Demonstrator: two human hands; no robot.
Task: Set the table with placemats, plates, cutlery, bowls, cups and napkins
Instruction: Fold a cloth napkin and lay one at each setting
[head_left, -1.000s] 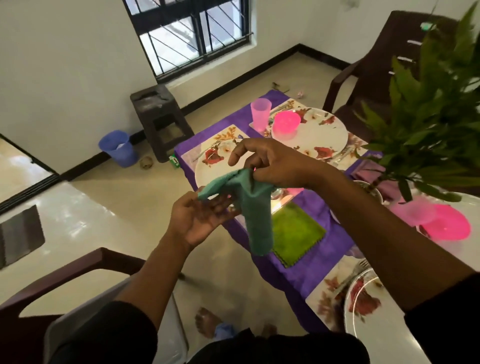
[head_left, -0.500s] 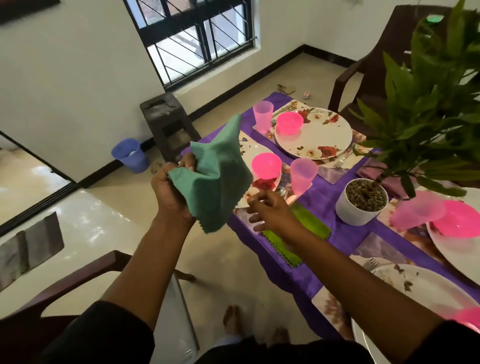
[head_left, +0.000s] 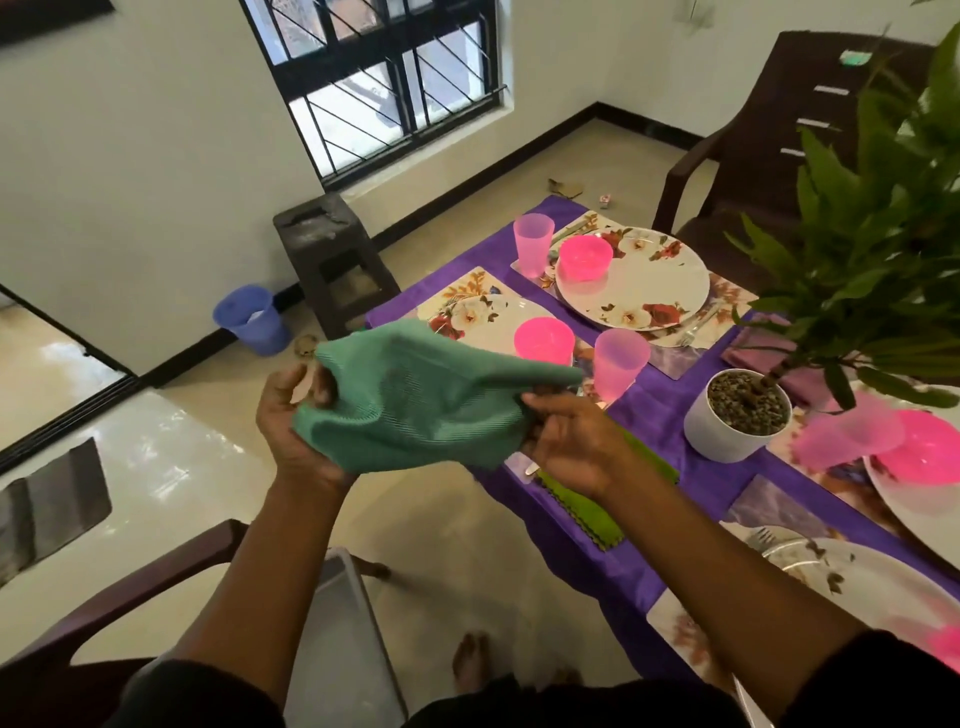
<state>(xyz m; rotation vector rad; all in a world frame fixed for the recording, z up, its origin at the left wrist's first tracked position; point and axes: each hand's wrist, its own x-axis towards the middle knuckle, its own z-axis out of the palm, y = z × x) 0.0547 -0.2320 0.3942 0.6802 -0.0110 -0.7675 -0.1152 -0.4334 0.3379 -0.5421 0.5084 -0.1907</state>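
Note:
I hold a teal green napkin (head_left: 426, 405) in the air, just off the table's near left edge. My left hand (head_left: 301, 415) grips its left end and my right hand (head_left: 566, 441) pinches its right side. Under my right hand a bright green napkin (head_left: 587, 509) lies on the purple tablecloth (head_left: 670, 441). Two floral plates (head_left: 649, 280) with pink bowls (head_left: 584, 257) and pink cups (head_left: 621, 364) stand beyond. Another plate (head_left: 872, 592) with a fork (head_left: 763, 538) sits at the near right.
A white pot (head_left: 722, 436) with a leafy plant stands mid-table. A purple napkin (head_left: 763, 348) lies behind it. Brown chairs stand at far right (head_left: 769, 156) and near left (head_left: 130, 582). A dark stool (head_left: 332, 254) and a blue bin (head_left: 254, 317) sit by the wall.
My right hand came back up from the table and took hold of the teal napkin's right side. The napkin is now stretched between both hands and held lower.

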